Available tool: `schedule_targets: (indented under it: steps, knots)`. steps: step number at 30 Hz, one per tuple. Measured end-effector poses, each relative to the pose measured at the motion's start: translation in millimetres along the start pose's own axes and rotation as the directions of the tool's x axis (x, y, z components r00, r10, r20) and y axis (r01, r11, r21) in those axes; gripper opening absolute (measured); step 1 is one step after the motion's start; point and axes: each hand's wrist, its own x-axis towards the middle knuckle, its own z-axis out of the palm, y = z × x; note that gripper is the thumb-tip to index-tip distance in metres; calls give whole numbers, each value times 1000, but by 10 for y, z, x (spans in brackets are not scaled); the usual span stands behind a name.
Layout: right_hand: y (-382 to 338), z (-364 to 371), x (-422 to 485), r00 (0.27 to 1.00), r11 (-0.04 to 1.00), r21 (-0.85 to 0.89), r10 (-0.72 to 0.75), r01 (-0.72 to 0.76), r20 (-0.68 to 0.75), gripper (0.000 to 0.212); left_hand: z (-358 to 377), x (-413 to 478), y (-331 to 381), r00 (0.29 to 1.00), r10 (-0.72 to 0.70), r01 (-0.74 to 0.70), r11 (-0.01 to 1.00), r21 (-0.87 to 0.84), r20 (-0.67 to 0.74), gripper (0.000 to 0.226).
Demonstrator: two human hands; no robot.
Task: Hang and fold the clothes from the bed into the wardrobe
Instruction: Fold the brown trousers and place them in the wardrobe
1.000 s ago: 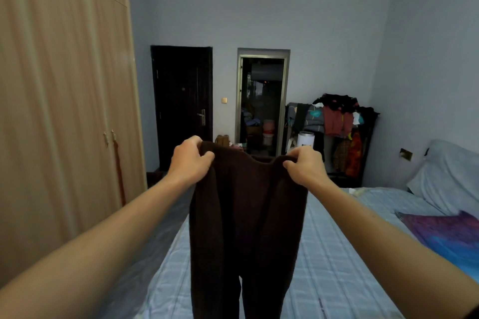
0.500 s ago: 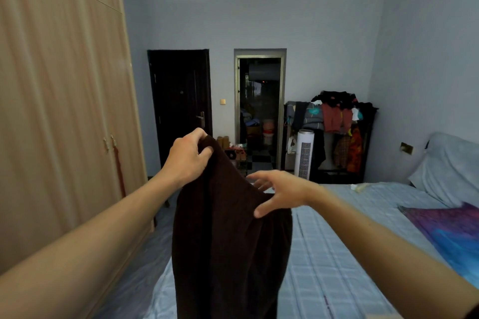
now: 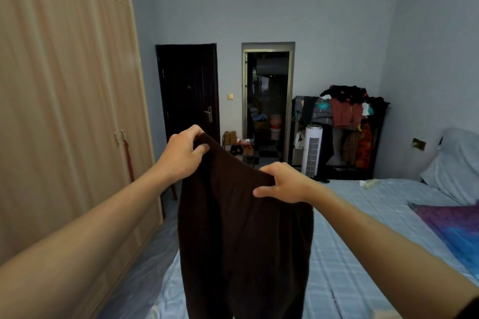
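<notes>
Right hand (image 3: 282, 184) has re-gripped. Half a second back it was spread open and off the cloth; now the fingers curl over the top edge of the brown trousers (image 3: 243, 241), with the thumb on the near face. The garment is held at two points again, so I'd guess it's being squared up for a fold.

Wardrobe (image 3: 64, 111) is on the left with its doors closed, so it needs opening before anything goes in. Bed (image 3: 350, 235) is right and below, with a purple-blue cover (image 3: 453, 230) and a pillow (image 3: 456, 171) at the far end.

Trousers hang in the air over the bed's near corner, legs dropping out of frame. Left hand (image 3: 181, 155) pinches the waistband corner, higher than the right. The hands are apart and the edge slopes down between them.
</notes>
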Motion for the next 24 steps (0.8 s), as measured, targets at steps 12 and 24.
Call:
schedule_targets:
  steps: [12,24]
  knots:
    - [-175,-11,-57,901,959,-266,-24,-102,-432,11,174,-81,741,892,-42,-199,857,475,450,76]
    - [-126,67,-214,895,972,-173,65,-156,-442,8,698,-61,1063,875,-155,-56,908,414,459,37]
